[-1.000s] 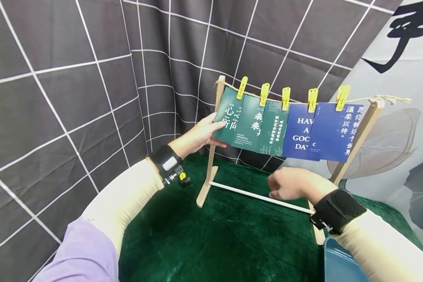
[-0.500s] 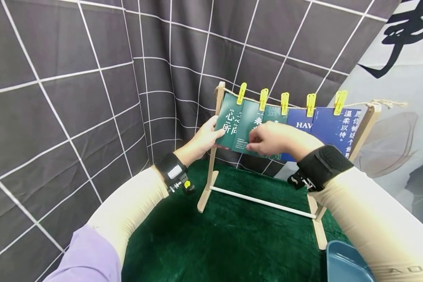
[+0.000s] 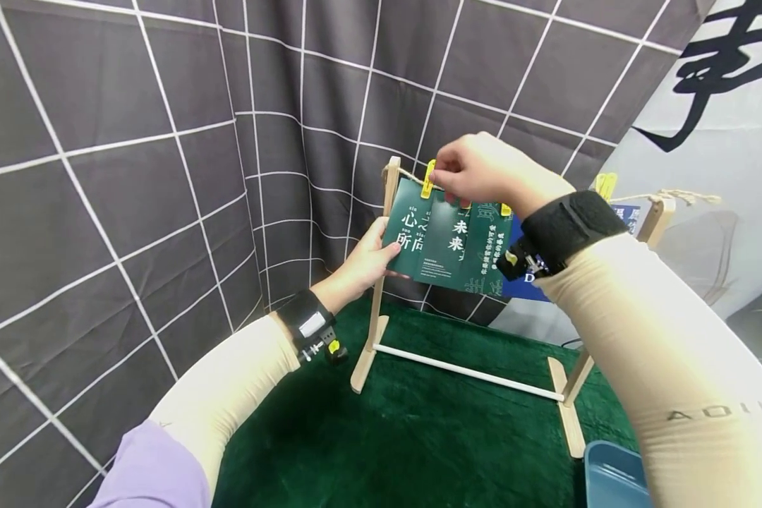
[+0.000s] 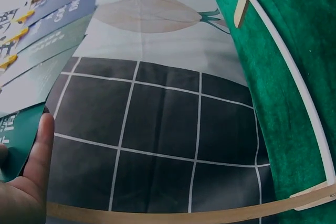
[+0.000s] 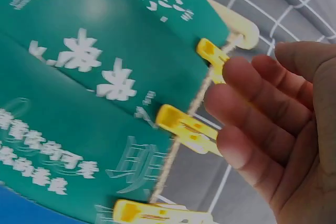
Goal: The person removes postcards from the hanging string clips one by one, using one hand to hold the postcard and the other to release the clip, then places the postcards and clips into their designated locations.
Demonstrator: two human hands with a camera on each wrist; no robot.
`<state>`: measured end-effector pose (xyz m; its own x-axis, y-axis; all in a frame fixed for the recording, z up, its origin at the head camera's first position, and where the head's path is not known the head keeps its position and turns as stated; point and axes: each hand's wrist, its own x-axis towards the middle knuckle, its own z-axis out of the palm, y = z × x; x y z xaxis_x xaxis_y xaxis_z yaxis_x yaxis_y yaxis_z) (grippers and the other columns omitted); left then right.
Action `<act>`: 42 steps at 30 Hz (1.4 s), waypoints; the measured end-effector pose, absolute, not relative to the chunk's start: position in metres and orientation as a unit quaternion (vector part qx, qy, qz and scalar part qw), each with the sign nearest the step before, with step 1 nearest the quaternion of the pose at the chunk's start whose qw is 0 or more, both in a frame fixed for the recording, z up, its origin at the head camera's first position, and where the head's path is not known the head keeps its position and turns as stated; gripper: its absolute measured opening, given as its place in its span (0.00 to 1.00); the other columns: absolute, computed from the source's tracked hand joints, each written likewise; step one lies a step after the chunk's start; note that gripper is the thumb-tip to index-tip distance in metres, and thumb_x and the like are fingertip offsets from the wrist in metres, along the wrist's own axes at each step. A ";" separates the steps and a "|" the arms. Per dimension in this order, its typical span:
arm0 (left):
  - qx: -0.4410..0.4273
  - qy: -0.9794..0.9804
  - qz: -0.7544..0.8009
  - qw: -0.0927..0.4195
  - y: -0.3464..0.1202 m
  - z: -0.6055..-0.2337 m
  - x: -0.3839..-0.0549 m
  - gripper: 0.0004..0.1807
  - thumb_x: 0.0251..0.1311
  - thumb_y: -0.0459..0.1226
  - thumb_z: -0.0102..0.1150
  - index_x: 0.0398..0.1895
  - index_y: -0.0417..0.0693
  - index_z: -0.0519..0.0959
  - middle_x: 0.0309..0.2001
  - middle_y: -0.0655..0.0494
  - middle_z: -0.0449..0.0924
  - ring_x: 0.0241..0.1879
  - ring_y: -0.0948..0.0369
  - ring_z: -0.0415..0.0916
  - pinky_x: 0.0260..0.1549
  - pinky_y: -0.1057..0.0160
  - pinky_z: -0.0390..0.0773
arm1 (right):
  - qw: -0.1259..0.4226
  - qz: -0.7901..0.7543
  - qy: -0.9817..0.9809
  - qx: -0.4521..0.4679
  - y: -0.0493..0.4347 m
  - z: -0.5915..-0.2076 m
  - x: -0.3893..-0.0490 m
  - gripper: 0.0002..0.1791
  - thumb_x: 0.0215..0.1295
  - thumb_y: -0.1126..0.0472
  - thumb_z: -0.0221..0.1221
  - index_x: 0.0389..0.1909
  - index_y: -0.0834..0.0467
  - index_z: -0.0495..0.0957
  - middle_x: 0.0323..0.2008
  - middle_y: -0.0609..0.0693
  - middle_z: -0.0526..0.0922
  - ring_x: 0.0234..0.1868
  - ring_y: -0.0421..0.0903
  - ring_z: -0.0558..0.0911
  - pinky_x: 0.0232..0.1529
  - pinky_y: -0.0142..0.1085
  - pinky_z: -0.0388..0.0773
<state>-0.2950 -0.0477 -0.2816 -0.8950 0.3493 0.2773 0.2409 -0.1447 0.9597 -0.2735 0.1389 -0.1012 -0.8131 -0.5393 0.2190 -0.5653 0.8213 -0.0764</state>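
My left hand (image 3: 367, 255) holds the left edge of the leftmost green card (image 3: 401, 240), thumb on its front and the other fingers behind. That card hangs from a rope (image 5: 198, 98) under a yellow clip (image 3: 427, 180). My right hand (image 3: 479, 168) is raised at the rope, its fingertips right at this leftmost clip. In the right wrist view the fingers are loosely bent, the thumb apart from them. Two more green cards overlap to the right, with a second yellow clip (image 5: 181, 125) beside my fingers. Blue cards (image 4: 63, 11) hang farther along, partly hidden by my right arm.
The rope runs between two wooden posts (image 3: 390, 190) joined low by a white rod (image 3: 466, 370). The stand is on a dark green cloth (image 3: 394, 437). A blue tray (image 3: 617, 487) lies at the front right. Dark grid-patterned curtains (image 3: 165, 176) rise behind and left.
My right hand has moved up and left, from below the cards, across their fronts, to the leftmost clip. My left hand keeps its hold on the green card's edge.
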 end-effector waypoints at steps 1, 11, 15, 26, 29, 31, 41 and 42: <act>0.225 0.655 0.720 0.036 -0.048 -0.282 -0.295 0.19 0.78 0.28 0.36 0.69 0.46 0.58 0.63 0.38 0.73 0.56 0.40 0.79 0.46 0.40 0.82 | 0.105 0.064 -0.949 0.289 0.137 -0.098 -0.274 0.17 0.77 0.52 0.51 0.37 0.58 0.83 0.25 0.50 0.84 0.24 0.46 0.83 0.30 0.39 0.75; 0.218 0.667 0.712 0.018 -0.047 -0.286 -0.299 0.21 0.78 0.29 0.38 0.71 0.49 0.58 0.63 0.41 0.73 0.54 0.43 0.81 0.45 0.42 0.83 | 0.241 0.028 -0.939 0.243 0.125 -0.092 -0.290 0.23 0.78 0.48 0.45 0.26 0.55 0.75 0.23 0.51 0.74 0.27 0.51 0.74 0.29 0.43 0.64; 0.225 0.667 0.710 0.011 -0.044 -0.283 -0.301 0.21 0.79 0.29 0.38 0.71 0.48 0.58 0.62 0.41 0.74 0.53 0.44 0.81 0.44 0.44 0.83 | 0.266 0.008 -0.941 0.207 0.125 -0.094 -0.298 0.23 0.78 0.46 0.43 0.30 0.55 0.76 0.25 0.52 0.76 0.30 0.53 0.76 0.31 0.47 0.67; 0.210 0.675 0.708 0.001 -0.044 -0.287 -0.303 0.21 0.78 0.29 0.40 0.70 0.50 0.60 0.60 0.43 0.77 0.50 0.47 0.83 0.42 0.49 0.85 | 0.247 0.066 -0.954 0.156 0.114 -0.112 -0.316 0.36 0.77 0.34 0.37 0.36 0.57 0.83 0.32 0.55 0.83 0.37 0.55 0.80 0.40 0.51 0.76; 0.207 0.674 0.709 -0.005 -0.044 -0.289 -0.301 0.21 0.78 0.29 0.41 0.70 0.50 0.61 0.60 0.43 0.77 0.50 0.47 0.83 0.41 0.49 0.85 | 0.259 0.071 -0.953 0.144 0.110 -0.115 -0.317 0.38 0.77 0.33 0.35 0.31 0.58 0.82 0.31 0.56 0.83 0.38 0.56 0.82 0.42 0.54 0.77; 0.210 0.671 0.711 -0.005 -0.044 -0.290 -0.300 0.22 0.78 0.29 0.41 0.70 0.50 0.61 0.60 0.43 0.76 0.51 0.46 0.82 0.42 0.48 0.85 | 0.266 0.067 -0.952 0.137 0.108 -0.117 -0.316 0.39 0.77 0.33 0.35 0.29 0.58 0.81 0.30 0.57 0.83 0.37 0.57 0.82 0.42 0.55 0.78; 0.205 0.665 0.718 0.021 -0.043 -0.290 -0.295 0.23 0.78 0.28 0.41 0.72 0.51 0.60 0.63 0.43 0.74 0.55 0.45 0.81 0.44 0.45 0.84 | 0.316 0.001 -0.935 0.159 0.103 -0.125 -0.320 0.38 0.80 0.38 0.31 0.25 0.59 0.78 0.24 0.57 0.80 0.31 0.60 0.81 0.36 0.55 0.78; 0.207 0.665 0.718 0.021 -0.042 -0.290 -0.295 0.23 0.78 0.28 0.41 0.72 0.51 0.60 0.63 0.43 0.74 0.55 0.45 0.81 0.44 0.44 0.83 | 0.324 -0.003 -0.932 0.161 0.103 -0.125 -0.321 0.38 0.80 0.38 0.31 0.24 0.58 0.77 0.23 0.57 0.79 0.30 0.60 0.81 0.35 0.54 0.78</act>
<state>-0.2946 -0.0421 -0.2900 -0.9135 0.3055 0.2686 0.2445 -0.1152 0.9628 -0.3206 0.1031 -0.1253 -0.7381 -0.3020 0.6033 -0.2978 0.9482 0.1104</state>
